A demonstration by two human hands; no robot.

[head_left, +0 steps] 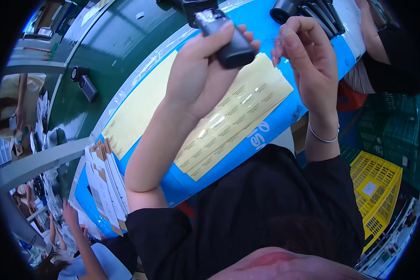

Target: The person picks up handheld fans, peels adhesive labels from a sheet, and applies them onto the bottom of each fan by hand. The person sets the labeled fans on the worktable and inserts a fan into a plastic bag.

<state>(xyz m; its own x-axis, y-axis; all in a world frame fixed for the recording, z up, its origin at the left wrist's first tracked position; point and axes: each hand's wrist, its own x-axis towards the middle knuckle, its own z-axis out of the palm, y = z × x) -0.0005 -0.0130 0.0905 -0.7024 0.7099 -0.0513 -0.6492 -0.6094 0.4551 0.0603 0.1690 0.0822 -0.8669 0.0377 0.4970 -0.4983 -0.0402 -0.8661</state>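
My left hand [198, 70] is raised above the blue table edge and grips a small black box-shaped device [228, 39] with a shiny clear-wrapped end. My right hand [308, 51] is just to its right, thumb and forefinger pinched together near the device; whether a small label sits between them I cannot tell. A thin bracelet [323, 138] circles my right wrist. Beneath both hands lie yellow backing sheets with rows of small printed labels [228, 121]. Another plain yellow sheet [140, 107] lies to the left.
Blue-edged table [270, 126] borders a dark green conveyor [112, 51] carrying black devices [85, 84]. More black parts [312, 11] lie at the top. A stack of flat cartons [108, 184] stands at left. A yellow crate [375, 186] and green crates [396, 126] are at right. Other people work at lower left and top right.
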